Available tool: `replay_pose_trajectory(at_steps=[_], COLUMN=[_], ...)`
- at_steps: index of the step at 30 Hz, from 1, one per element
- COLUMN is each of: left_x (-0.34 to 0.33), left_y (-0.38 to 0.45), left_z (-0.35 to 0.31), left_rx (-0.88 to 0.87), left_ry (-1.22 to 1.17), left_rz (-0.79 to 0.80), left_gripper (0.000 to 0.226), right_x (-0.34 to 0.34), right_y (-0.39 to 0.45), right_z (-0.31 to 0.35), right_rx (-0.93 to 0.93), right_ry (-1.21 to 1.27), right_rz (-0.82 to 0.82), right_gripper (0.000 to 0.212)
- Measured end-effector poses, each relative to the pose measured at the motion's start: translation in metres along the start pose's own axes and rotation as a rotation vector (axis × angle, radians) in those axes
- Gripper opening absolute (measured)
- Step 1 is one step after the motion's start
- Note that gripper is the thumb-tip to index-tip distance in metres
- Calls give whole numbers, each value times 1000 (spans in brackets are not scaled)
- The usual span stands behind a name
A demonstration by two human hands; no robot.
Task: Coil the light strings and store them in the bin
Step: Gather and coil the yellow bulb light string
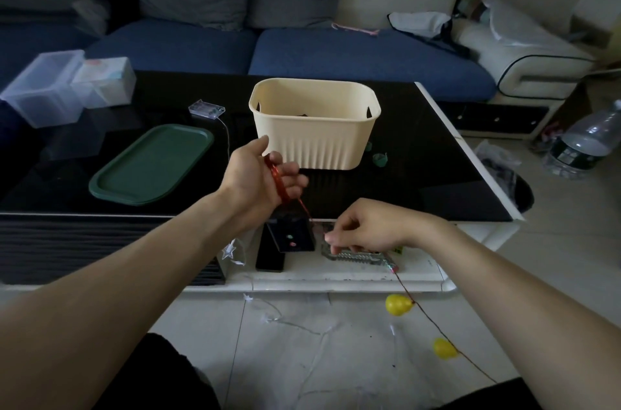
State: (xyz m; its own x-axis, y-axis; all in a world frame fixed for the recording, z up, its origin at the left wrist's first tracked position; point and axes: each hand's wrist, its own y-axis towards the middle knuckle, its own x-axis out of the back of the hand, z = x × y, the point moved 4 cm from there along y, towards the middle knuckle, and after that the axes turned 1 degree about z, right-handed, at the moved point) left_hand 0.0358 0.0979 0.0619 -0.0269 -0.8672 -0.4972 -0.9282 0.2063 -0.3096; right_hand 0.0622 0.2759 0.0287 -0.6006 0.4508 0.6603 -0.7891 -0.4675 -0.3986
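My left hand is raised in front of the cream bin, with a red wire coil wound around its fingers. A black battery box hangs below that hand. My right hand pinches the red wire near the table's front edge. The wire runs down to the floor, carrying two yellow pear-shaped bulbs. A second string with clear star lights trails over the table edge onto the floor, and its clear battery box lies on the table left of the bin.
A green tray lies left on the black glass table. Clear plastic boxes stand at the far left. A glass ashtray and a phone sit on the lower white ledge. A blue sofa is behind; a water bottle lies at right.
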Motion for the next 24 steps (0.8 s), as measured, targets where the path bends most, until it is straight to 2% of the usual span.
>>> replay_pose_trajectory(at_steps=[3,5,9,13,20,24], left_x=[-6,-8,-10,-14,-20,-17], left_y=[-3,-3,-6,-13,-18,-16], left_z=[4,10,25,40,39,37], left_rx=[27,64,194,312,280,325], left_ry=[37,151,306,452,757,820], left_rz=[86,152,293,482,536,594], left_gripper=[40,39,33,49,43,57], right_x=[-4,-6,1,10,20,23], right_y=[0,-2,-8,-8,-8,-12], right_z=[15,24,39,38,22,25], right_rx=[65,122,224,289,295,315], right_ry=[-20,-7,92,175,149,82], right_rz=[43,50,-55,-180,-406,-503], right_gripper=[26,24,14,13,17,27])
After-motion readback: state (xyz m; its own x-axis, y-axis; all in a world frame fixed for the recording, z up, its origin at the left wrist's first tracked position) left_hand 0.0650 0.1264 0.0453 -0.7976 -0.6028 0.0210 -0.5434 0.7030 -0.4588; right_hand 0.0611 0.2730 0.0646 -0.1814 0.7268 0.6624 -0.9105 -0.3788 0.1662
